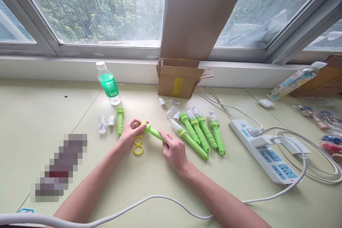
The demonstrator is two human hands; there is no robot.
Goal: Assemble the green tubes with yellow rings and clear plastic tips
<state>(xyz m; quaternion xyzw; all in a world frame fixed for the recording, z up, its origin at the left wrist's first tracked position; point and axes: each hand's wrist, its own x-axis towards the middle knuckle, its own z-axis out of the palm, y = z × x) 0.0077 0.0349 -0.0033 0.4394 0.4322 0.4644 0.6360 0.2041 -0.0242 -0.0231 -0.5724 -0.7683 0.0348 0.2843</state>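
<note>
My right hand point(173, 149) grips the shaft of a green plastic handle point(155, 132) that lies tilted over the table. At the handle's upper end my left hand point(131, 130) pinches a yellow ring point(143, 124). Two loose yellow rings point(138, 144) lie on the table just below the handle. Another green handle point(120, 121) lies alone to the left, beside two clear caps point(106, 123). Several assembled green handles with clear tops point(199, 131) lie in a row to the right.
A water bottle point(109, 83) and an open cardboard box point(177, 78) stand near the window sill. Loose clear caps point(169, 106) lie before the box. A white power strip point(264, 151) with cables lies at right. A white cable point(149, 199) crosses the near table.
</note>
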